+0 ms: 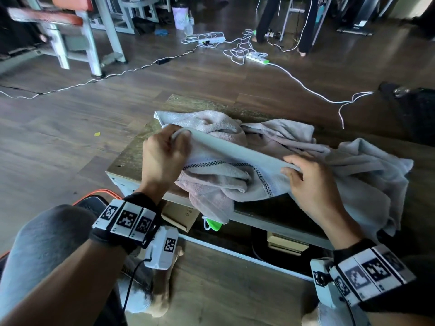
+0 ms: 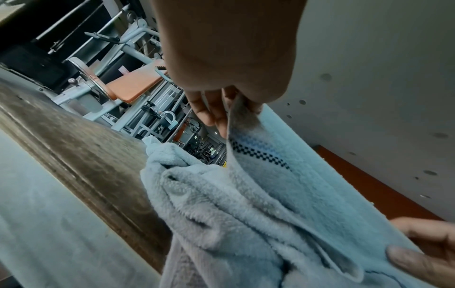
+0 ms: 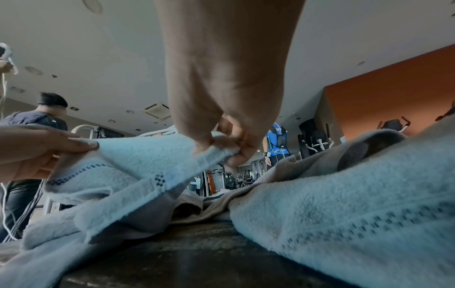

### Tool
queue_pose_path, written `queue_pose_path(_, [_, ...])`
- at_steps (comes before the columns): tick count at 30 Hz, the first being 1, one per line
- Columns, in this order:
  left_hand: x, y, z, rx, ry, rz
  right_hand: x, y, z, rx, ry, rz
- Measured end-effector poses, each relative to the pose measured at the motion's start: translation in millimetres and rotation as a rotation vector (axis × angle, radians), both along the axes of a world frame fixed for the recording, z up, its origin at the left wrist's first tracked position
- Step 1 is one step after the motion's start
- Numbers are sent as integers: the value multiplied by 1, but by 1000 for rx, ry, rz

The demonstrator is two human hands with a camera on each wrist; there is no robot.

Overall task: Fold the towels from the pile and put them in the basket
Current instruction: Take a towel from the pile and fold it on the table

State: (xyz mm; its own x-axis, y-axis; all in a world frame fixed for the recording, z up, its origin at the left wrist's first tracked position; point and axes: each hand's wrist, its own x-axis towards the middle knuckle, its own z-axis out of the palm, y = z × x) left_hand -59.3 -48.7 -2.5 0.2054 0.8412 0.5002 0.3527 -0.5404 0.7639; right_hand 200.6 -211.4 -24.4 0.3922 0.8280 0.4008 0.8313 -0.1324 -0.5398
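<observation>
A light blue towel with a dark checkered band (image 1: pixel 235 158) is stretched between my two hands over the towel pile on a low wooden table (image 1: pixel 131 154). My left hand (image 1: pixel 180 135) pinches its left corner, and the left wrist view shows the fingers (image 2: pixel 214 115) curled on the hem of that towel (image 2: pixel 261 175). My right hand (image 1: pixel 292 167) grips the edge further right; its fingers (image 3: pixel 231 154) pinch the blue towel (image 3: pixel 138 155). A pinkish towel (image 1: pixel 211 184) lies crumpled underneath. Another pale blue towel (image 1: pixel 367 175) hangs over the table's right edge.
An orange-rimmed dark object (image 1: pixel 94 196) shows at the lower left behind my knee. Cardboard boxes (image 1: pixel 179 217) sit under the table. Cables and power strips (image 1: pixel 256 58) cross the floor beyond. Gym machines (image 1: pixel 70 31) and standing people (image 3: pixel 277 144) are further back.
</observation>
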Motion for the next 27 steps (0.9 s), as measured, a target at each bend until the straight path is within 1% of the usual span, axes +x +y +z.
queue_pose_path(2, [1,1,0,1,-1,55,0,-1,2,-37,-50,-51])
queue_pose_path(4, [2,1,-1,-5,-2,113,3,-4,4,-31,-33,-90])
queue_pose_path(6, [3,2,-1,-23,-29,143,7,-5,6,39,21,-98])
queue_pose_path(9, [4,2,1,-46,-52,127,3,-5,7,112,103,-65])
queue_pose_path(11, [2,5,-2,-98,-21,35,1,-3,6,122,210,-14])
queue_pose_path(13, [1,7,-5,-172,54,-153,0,-2,4,112,267,55])
queue_pose_path(14, [0,6,-4,-184,132,-251,0,-3,3,113,270,85])
queue_pose_path(16, [-1,3,-6,-200,362,-413,-8,-2,1,130,295,123])
queue_pose_path(18, [-1,-4,-11,-253,571,-517,-18,-2,-3,113,318,161])
queue_pose_path(20, [-3,-9,-21,-223,648,-531,-28,-2,-13,46,285,243])
queue_pose_path(22, [-4,-17,-29,-135,676,-491,-39,1,-23,-42,248,328])
queue_pose_path(23, [-4,-23,-31,-69,678,-479,-44,1,-27,-94,255,338])
queue_pose_path(25, [-2,-32,-39,42,653,-513,-57,2,-33,-190,278,327])
queue_pose_path(27, [-1,-42,-39,16,648,-473,-70,3,-35,-235,265,307])
